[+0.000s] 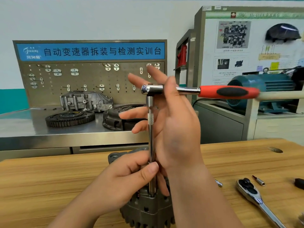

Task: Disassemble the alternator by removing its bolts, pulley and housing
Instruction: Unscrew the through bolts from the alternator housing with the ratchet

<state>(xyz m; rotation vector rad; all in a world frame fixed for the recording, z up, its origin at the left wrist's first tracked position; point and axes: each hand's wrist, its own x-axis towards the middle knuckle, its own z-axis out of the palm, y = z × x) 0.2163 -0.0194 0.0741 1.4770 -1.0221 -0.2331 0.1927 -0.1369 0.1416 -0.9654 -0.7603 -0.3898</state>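
Observation:
The grey alternator (146, 209) stands on the wooden table (49, 186) at the bottom centre. A long chrome extension bar (151, 142) rises upright from its top edge, its lower tip down at the housing. On the bar's top sits a ratchet wrench (181, 90) with a red and black handle pointing right. My left hand (125, 180) pinches the bar low down between thumb and fingers. My right hand (171, 119) is behind the bar with fingers spread straight; its thumb lies over the wrench shaft near the head.
A second chrome ratchet (256, 196), a small bit (259, 179) and a small socket piece (218, 183) lie on the table at the right. Behind, a steel bench (32, 127) carries a flywheel (69, 118), a clutch cover (121, 117) and a gearbox housing (85, 101). A teal motor (266, 89) stands at the back right.

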